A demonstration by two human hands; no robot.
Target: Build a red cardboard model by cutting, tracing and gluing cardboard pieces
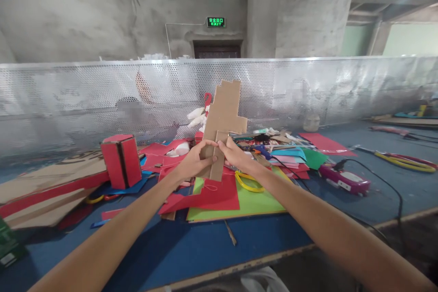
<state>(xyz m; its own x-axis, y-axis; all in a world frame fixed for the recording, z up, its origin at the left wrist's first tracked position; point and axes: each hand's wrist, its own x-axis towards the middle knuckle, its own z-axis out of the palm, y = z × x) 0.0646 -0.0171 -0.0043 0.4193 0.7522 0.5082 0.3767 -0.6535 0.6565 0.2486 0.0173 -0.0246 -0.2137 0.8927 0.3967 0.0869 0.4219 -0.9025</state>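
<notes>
A brown cardboard piece [224,109] with a stepped outline is held up in front of me, above the worktable. My left hand [200,157] is closed on its lower left edge, with the thumb across the front. My right hand [236,153] pinches it from the right, near a narrow cardboard strip [218,164] on its lower part. I cannot tell whether that strip is glued on or folded. Beneath the hands lie red paper sheets [219,196] and a yellow-green sheet [270,200]. Yellow-handled scissors [249,182] rest just below my right wrist.
A red box with a dark stripe [121,162] stands at left beside large cardboard sheets [51,182]. To the right are a purple power strip [344,179] with a black cable, a blue glue gun [263,151] and more scissors [405,160]. A perforated metal screen [164,100] lines the back.
</notes>
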